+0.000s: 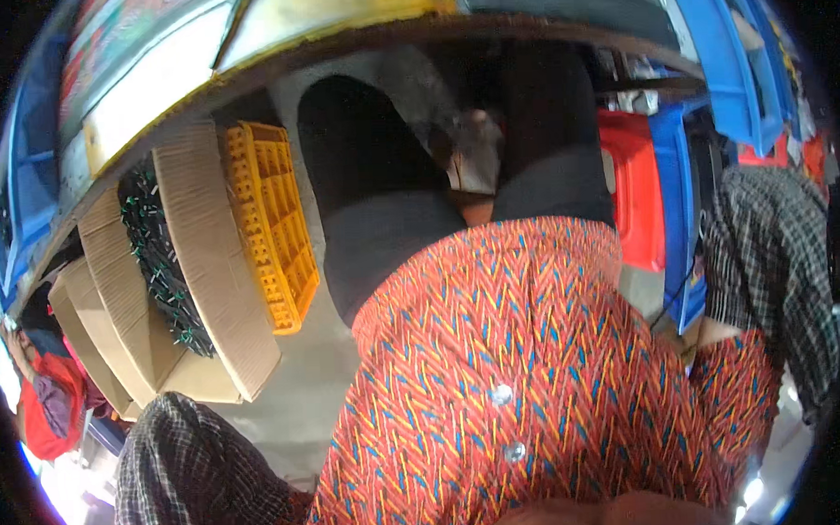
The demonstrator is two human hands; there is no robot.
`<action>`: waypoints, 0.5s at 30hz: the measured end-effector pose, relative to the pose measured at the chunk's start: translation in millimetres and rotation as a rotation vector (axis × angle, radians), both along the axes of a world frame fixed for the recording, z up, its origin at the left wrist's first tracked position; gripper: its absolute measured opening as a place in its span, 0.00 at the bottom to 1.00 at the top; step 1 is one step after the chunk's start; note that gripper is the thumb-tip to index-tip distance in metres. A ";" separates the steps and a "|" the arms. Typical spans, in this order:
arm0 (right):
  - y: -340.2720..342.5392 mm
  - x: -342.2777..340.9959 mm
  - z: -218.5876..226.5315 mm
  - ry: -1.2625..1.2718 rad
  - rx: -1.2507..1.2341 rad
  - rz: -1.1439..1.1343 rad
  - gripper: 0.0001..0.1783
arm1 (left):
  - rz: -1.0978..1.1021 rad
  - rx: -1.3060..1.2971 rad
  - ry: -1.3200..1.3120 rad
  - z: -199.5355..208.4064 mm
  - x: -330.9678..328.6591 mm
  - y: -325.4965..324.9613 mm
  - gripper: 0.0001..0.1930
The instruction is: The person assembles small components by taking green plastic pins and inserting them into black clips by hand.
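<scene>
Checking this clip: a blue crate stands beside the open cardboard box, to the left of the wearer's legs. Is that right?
Not quite: the crate is yellow-orange, not blue, as the head view shows. It does stand beside the open cardboard box, to the left of the wearer's legs.

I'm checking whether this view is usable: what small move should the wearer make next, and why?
Probably look up slightly toward the table edge: the patterned shirt and dark trousers fill the middle, and a checked sleeve shows at each side, but neither of the wearer's hands can be seen.
</scene>
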State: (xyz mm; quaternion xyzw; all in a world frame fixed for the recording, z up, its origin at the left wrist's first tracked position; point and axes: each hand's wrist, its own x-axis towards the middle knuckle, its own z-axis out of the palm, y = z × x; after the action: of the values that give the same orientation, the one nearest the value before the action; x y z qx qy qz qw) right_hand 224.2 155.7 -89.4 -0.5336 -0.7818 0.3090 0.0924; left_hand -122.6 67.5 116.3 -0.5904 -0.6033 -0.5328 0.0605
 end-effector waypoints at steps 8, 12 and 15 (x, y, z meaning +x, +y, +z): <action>42.4 -28.7 -75.8 -0.266 0.033 0.054 0.14 | -0.077 0.053 -0.054 0.6 14.0 -12.6 0.15; 50.9 -34.7 -88.3 -0.324 0.031 0.044 0.14 | -0.112 0.073 -0.071 0.4 18.0 -15.7 0.15; 50.6 -34.4 -82.6 -0.274 0.044 0.042 0.14 | -0.137 0.092 -0.094 3.6 21.2 -16.4 0.14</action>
State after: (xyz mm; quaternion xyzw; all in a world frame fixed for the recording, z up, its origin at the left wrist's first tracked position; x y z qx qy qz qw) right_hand 189.9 206.3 -172.1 -0.5522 -0.8046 0.2180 -0.0102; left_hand -101.4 51.1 119.9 -0.6011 -0.5384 -0.5902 0.0226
